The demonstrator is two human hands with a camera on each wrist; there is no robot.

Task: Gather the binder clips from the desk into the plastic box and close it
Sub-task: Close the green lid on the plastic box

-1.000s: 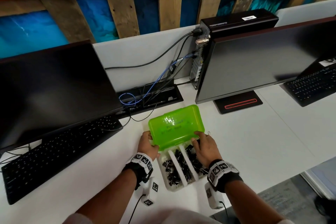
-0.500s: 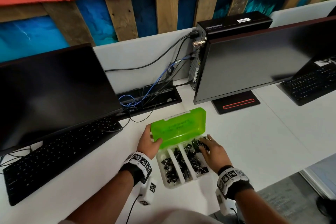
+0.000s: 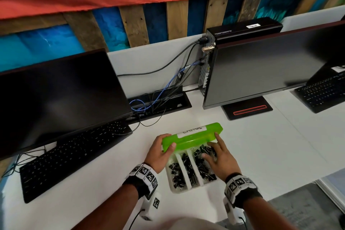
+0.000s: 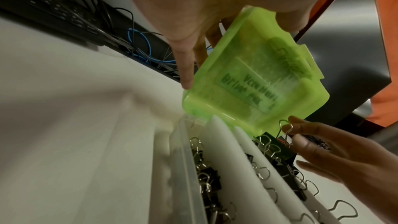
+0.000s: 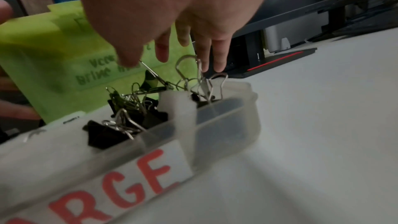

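lid [image 3: 192,137] lower, left hand [image 3: 158,152] gripping

monitors [image 3: 61,95]: 2 | keyboards [image 3: 74,157]: 2 | plastic box [image 3: 183,188]: 1, 3 compartments | hands [image 3: 158,152]: 2

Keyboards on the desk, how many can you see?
2. One black keyboard lies at the left, in front of the left monitor; another keyboard sits at the far right edge, partly cut off. More could be hidden outside the view.
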